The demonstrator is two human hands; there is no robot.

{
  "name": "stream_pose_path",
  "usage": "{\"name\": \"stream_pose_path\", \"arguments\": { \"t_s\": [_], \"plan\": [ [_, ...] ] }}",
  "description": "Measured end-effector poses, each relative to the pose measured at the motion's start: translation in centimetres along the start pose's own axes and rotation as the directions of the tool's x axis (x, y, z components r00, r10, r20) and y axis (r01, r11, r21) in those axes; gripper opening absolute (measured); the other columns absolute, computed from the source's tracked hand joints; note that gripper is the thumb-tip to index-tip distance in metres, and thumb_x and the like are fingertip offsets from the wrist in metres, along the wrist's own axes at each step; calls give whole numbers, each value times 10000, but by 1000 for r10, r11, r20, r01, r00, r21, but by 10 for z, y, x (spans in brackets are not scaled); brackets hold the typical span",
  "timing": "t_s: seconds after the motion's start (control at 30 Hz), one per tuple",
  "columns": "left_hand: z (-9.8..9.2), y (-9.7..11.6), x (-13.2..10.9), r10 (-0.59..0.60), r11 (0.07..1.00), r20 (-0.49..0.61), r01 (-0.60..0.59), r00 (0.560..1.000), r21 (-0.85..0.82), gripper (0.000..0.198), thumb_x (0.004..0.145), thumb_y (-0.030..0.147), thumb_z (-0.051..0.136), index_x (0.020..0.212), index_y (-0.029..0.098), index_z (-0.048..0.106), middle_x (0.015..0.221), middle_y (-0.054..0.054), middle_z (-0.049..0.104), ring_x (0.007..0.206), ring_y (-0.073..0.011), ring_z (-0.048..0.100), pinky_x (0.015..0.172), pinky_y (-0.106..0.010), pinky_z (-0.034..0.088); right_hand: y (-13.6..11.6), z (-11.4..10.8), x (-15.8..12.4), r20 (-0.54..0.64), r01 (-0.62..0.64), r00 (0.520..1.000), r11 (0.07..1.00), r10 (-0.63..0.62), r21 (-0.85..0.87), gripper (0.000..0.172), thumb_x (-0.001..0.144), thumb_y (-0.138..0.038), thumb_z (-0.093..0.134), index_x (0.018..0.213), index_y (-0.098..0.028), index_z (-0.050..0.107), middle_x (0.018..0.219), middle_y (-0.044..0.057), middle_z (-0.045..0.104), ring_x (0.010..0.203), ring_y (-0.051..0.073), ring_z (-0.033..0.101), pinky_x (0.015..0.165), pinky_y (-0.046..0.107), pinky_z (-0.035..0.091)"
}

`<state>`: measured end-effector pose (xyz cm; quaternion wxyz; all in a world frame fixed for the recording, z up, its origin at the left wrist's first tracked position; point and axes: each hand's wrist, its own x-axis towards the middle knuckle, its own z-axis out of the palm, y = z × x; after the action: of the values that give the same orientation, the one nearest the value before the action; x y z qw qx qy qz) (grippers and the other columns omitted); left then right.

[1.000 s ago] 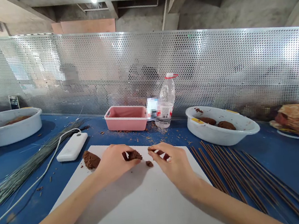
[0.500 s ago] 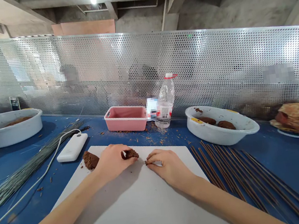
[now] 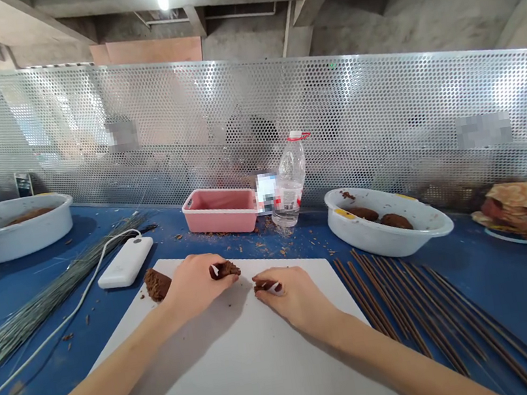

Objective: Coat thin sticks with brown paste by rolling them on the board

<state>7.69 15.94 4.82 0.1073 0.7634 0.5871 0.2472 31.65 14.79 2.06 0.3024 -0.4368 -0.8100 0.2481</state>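
My left hand point(image 3: 192, 288) rests on the white board point(image 3: 250, 371) with its fingers closed on a brown clay lump point(image 3: 225, 270). My right hand point(image 3: 292, 293) lies just to its right, fingertips pinched on a small brown clay bit point(image 3: 261, 286) at the board's surface. A larger brown clay lump point(image 3: 156, 283) sits on the board's far left corner, left of my left hand.
Dark brown sticks point(image 3: 410, 314) lie right of the board. A white basin point(image 3: 387, 232) with clay lumps, a pink tray point(image 3: 220, 210), a plastic bottle point(image 3: 288, 184), a white power bank point(image 3: 125, 262), thin grey wires point(image 3: 37, 310) and another basin point(image 3: 5, 229) stand around.
My right hand came down from a raised, looser pose and closed its fingertips on the small clay bit on the board. My left hand stayed put with its lump.
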Motion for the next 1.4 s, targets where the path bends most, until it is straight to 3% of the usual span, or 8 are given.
{"name": "stream_pose_path", "arguments": {
  "t_s": [0.2, 0.5, 0.57, 0.67, 0.8, 1.1, 1.27, 1.4],
  "plan": [
    [1, -1, 1, -16, 1000, -28, 16, 999, -2, 175, 867, 454, 741, 841, 312, 839, 841, 14, 832, 776, -225, 714, 701, -320, 420, -5, 2, -2, 80, 45, 996, 990, -35, -134, 347, 981, -110, 581, 1081, -288, 862, 1145, 75, 828, 1099, 264, 748, 936, 360, 533],
    [-2, -12, 6, -66, 996, -132, 57, 989, -70, 255, 869, 529, 751, 847, 291, 839, 812, 23, 826, 728, -210, 695, 717, -318, 434, -3, 9, 0, 79, 73, 995, 984, -60, -164, 311, 998, -74, 592, 1108, -206, 852, 1106, 84, 812, 1086, 266, 715, 978, 364, 505],
    [-3, -16, 8, -86, 994, -160, 73, 983, -86, 271, 864, 533, 753, 858, 279, 846, 833, 12, 835, 758, -220, 706, 735, -320, 439, -3, 9, 1, 53, 73, 996, 991, -67, -108, 315, 982, -76, 595, 1103, -209, 853, 1094, 85, 813, 1057, 263, 723, 963, 364, 518],
    [-5, -21, 11, -117, 989, -190, 96, 975, -115, 309, 873, 551, 740, 896, 266, 856, 841, 3, 839, 782, -232, 714, 745, -323, 442, -4, 12, -1, 3, 19, 1000, 994, -19, 111, 276, 951, -127, 637, 1076, -233, 859, 1075, 49, 834, 958, 231, 756, 908, 336, 555],
    [-7, -26, 12, -132, 984, -216, 101, 967, -150, 322, 871, 554, 738, 879, 255, 856, 831, -4, 835, 765, -234, 702, 748, -328, 441, -9, 27, 0, 14, -22, 1000, 961, 19, 276, 254, 910, -188, 662, 1048, -250, 866, 1031, 17, 849, 892, 221, 778, 852, 316, 578],
    [-7, -37, 10, -138, 962, -304, 55, 943, -268, 293, 844, 500, 752, 763, 230, 834, 756, -20, 810, 711, -221, 675, 691, -321, 422, -35, 70, 71, 38, 130, 990, 986, -135, 108, 316, 811, -55, 586, 898, -190, 859, 918, 54, 837, 831, 221, 733, 786, 295, 511],
    [-11, -42, 12, -221, 906, -347, 61, 911, -419, 319, 823, 532, 764, 795, 224, 840, 744, -28, 812, 728, -233, 702, 701, -321, 461, -39, 78, 55, 84, 212, 974, 977, -212, 4, 321, 830, -76, 610, 934, -223, 876, 970, 78, 830, 954, 253, 730, 890, 328, 502],
    [-16, -42, 13, -287, 835, -364, 45, 886, -549, 350, 803, 553, 763, 734, 213, 807, 694, -27, 779, 683, -213, 670, 646, -306, 453, -45, 75, 55, 121, 194, 974, 981, -190, -26, 295, 843, -104, 634, 907, -253, 879, 925, 42, 843, 892, 231, 758, 871, 303, 534]
  ]
}}
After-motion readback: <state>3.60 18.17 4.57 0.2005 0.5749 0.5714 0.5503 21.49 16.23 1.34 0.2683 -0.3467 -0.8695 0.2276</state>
